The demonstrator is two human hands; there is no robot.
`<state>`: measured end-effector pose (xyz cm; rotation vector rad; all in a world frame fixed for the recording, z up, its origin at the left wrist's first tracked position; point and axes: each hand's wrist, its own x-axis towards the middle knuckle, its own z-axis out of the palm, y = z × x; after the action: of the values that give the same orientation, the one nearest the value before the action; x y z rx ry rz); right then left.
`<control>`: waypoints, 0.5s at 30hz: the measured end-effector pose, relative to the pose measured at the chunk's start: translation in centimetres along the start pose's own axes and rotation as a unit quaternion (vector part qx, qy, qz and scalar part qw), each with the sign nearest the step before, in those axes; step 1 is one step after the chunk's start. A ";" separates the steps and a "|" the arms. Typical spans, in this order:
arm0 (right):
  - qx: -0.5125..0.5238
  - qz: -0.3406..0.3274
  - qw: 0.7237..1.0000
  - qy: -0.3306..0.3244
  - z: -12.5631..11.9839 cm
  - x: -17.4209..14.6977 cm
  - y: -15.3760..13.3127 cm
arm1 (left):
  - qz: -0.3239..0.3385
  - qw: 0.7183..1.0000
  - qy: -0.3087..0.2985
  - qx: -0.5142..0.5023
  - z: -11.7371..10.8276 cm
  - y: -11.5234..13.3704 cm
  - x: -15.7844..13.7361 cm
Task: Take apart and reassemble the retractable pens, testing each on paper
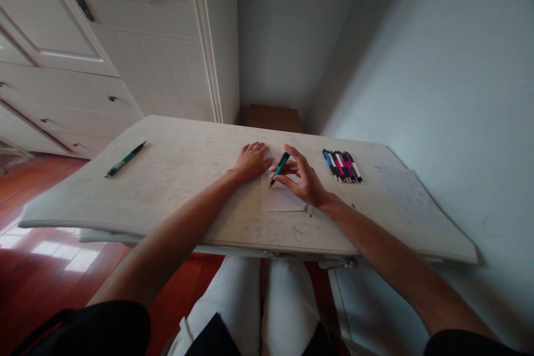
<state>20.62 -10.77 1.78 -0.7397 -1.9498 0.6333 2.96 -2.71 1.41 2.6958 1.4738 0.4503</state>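
A green and black pen [281, 166] is pinched in the fingers of my right hand [306, 181], tilted with its lower end over a small white sheet of paper [281, 201]. Whether the tip touches the paper I cannot tell. My left hand [252, 161] lies flat, palm down, at the upper left edge of the sheet, fingers stretched out, a ring on one of them. To the right of my right hand several pens [342, 167] in blue, white, pink, purple and black lie side by side in a row.
Another green pen [125, 160] rests far left on the white table [175, 178]. A scribbled sheet [409, 194] lies near its right end. Behind stand a white cabinet [162, 72] and a brown box-like piece [274, 117]. A pale wall [450, 94] borders the right side.
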 end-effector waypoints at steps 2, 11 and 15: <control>-0.003 0.001 1.000 -0.001 0.0 0.0 -0.1 | -0.001 1.000 0.001 0.005 0.1 0.0 0.0; 0.000 -0.035 0.999 -0.015 -0.2 0.1 -0.2 | -0.008 1.000 0.006 -0.002 0.4 -0.1 0.1; -0.005 -0.029 0.999 -0.019 -0.3 -0.1 -0.1 | -0.001 1.000 0.010 -0.004 0.5 -0.2 0.1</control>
<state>20.92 -10.83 1.97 -0.6797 -2.0026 0.6063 2.99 -2.45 0.90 2.6912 1.4765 0.4837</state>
